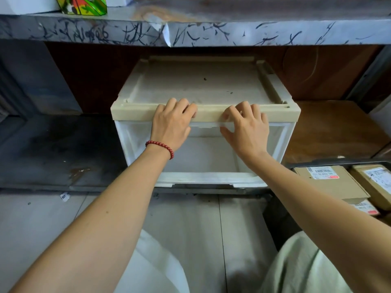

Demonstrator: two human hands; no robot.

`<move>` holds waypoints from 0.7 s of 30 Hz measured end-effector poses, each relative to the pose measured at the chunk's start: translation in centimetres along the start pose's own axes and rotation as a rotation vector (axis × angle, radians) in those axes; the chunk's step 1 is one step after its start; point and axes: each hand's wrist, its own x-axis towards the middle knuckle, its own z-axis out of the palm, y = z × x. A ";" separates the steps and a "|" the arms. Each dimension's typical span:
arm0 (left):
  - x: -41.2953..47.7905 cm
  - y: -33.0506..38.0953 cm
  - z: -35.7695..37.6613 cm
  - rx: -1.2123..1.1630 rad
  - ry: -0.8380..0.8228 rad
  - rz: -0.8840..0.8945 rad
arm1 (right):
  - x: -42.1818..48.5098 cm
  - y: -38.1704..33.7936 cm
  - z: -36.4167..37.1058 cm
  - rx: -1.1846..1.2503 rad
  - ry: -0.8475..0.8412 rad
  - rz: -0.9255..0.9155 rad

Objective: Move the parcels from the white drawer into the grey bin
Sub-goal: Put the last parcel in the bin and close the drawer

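Under the scribbled grey desk (211, 32), on a low dark shelf (53, 149), stands the white drawer (203, 159), a plastic unit with a cloudy see-through front and a beige top (201, 85). The drawer front sits flush in its frame, and what lies behind the cloudy panel cannot be made out. Both of the person's hands are on the front rim of the beige top, near its middle and just beside each other without touching. The left hand (172, 121), with a red bead bracelet (160, 148) on its wrist, has its fingers (186, 106) curled over the rim while the thumb reaches down to the drawer's upper lip. The right hand (246, 125) has its fingers (243, 108) bent onto the same rim, the thumb spread out below against the top of the drawer front. To the right of the drawer, low at the edge of view, the grey bin (338, 162) holds 3 brown cardboard parcels (332, 182) with white labels, 2 side by side and 1 partly under them. On the desk above, at the far left, stands a bright green and orange carton (82, 5). The person's pale trousers (306, 267) show at the bottom, over a light tiled floor (211, 229).
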 end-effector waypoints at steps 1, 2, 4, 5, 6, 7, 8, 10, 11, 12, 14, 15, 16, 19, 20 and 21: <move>0.0 0.0 0.0 -0.005 0.003 0.005 | -0.1 0.1 0.0 -0.008 0.000 -0.007; 0.0 0.0 -0.1 -0.012 0.005 0.007 | -0.2 0.1 0.1 -0.013 0.003 -0.012; 0.0 0.1 -0.2 -0.021 -0.001 0.005 | -0.4 0.2 0.2 -0.018 0.026 -0.020; 0.0 0.1 -0.3 -0.024 -0.007 0.002 | -0.5 0.2 0.1 -0.019 0.038 -0.022; -0.1 0.1 -0.3 -0.027 -0.014 -0.001 | -0.6 0.3 0.1 -0.019 0.044 -0.024; -0.1 0.1 -0.4 -0.032 -0.022 -0.006 | -0.6 0.3 0.0 -0.016 0.042 -0.026; -0.1 0.2 -0.5 -0.037 -0.032 -0.012 | -0.6 0.3 -0.1 -0.013 0.036 -0.032; -0.2 0.1 -0.6 -0.051 -0.057 -0.025 | -0.8 0.4 -0.4 -0.013 0.006 -0.057; -0.3 0.1 -0.7 -0.062 -0.073 -0.029 | -0.9 0.4 -0.6 -0.013 -0.020 -0.069; -0.5 0.1 -0.8 -0.080 -0.094 -0.030 | -1.1 0.4 -0.9 -0.010 -0.051 -0.075; -0.9 0.0 -1.1 -0.124 -0.129 -0.024 | -1.4 0.5 -1.3 0.005 -0.106 -0.072; -1.2 0.0 -1.3 -0.137 -0.136 -0.016 | -1.5 0.5 -1.6 0.010 -0.130 -0.066; -1.5 0.0 -1.5 -0.142 -0.141 -0.008 | -1.6 0.5 -1.8 0.007 -0.154 -0.063; -2.3 0.0 -2.2 -0.166 -0.167 -0.024 | -1.7 0.5 -2.7 -0.032 -0.201 -0.109; -2.6 0.0 -2.4 -0.185 -0.182 -0.043 | -1.6 0.5 -3.1 -0.042 -0.219 -0.139; -2.9 0.1 -2.6 -0.203 -0.204 -0.060 | -1.6 0.5 -3.4 -0.045 -0.242 -0.163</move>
